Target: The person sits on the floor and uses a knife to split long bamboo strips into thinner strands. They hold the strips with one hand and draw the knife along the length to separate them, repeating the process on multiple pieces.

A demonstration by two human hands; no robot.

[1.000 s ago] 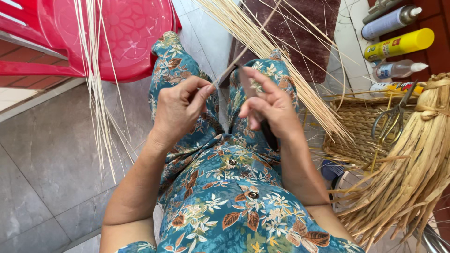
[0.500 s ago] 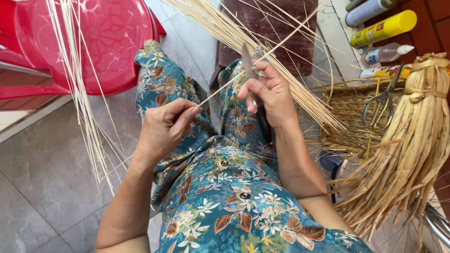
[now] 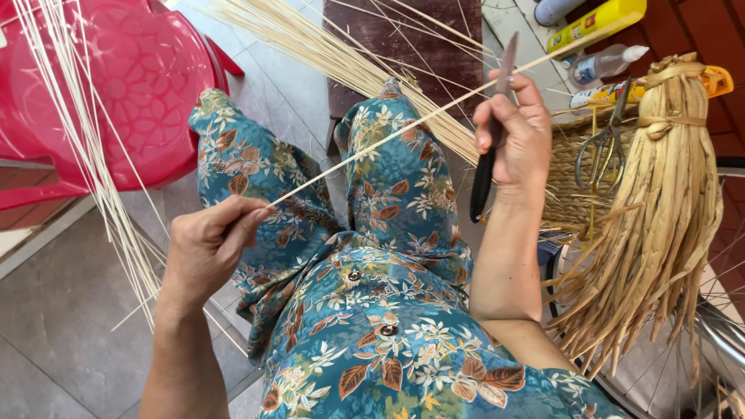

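My left hand pinches the near end of a long thin pale reed strip over my lap. The strip runs up and to the right, across my knees, to my right hand. That hand grips a knife with a black handle, its blade pointing up, pressed against the strip near its far end. I sit in blue floral clothing.
A bundle of pale reeds lies across the floor ahead. More thin strips hang at the left over a red plastic chair. At the right are a woven basket with scissors, a dried straw bundle, and bottles.
My hands have drawn apart: the right hand moved up and right with the knife along the strip, the left pulled down and left. The view has shifted.
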